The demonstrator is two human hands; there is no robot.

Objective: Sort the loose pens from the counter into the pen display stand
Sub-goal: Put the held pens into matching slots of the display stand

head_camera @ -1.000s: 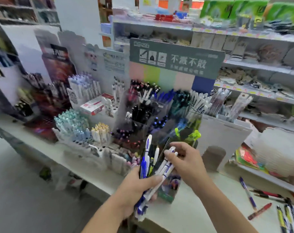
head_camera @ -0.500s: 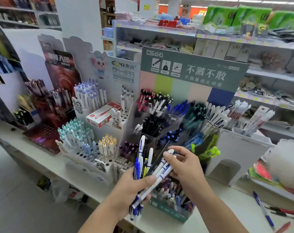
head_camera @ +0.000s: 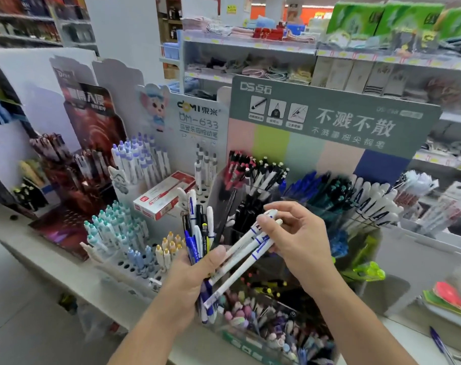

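Fingers [head_camera: 263, 222] pinching white pens [head_camera: 246, 248] (blue-printed), left hand [head_camera: 192, 275] gripping bundle [head_camera: 197, 233]

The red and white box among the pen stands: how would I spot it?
Find the grey-green sign with large white characters. Left of it, a white stand shows a cartoon mouse. The box lies flat on that stand, the only carton among upright pens.

Stocked shop shelves [head_camera: 250, 40] stand behind a pale counter [head_camera: 66, 262].
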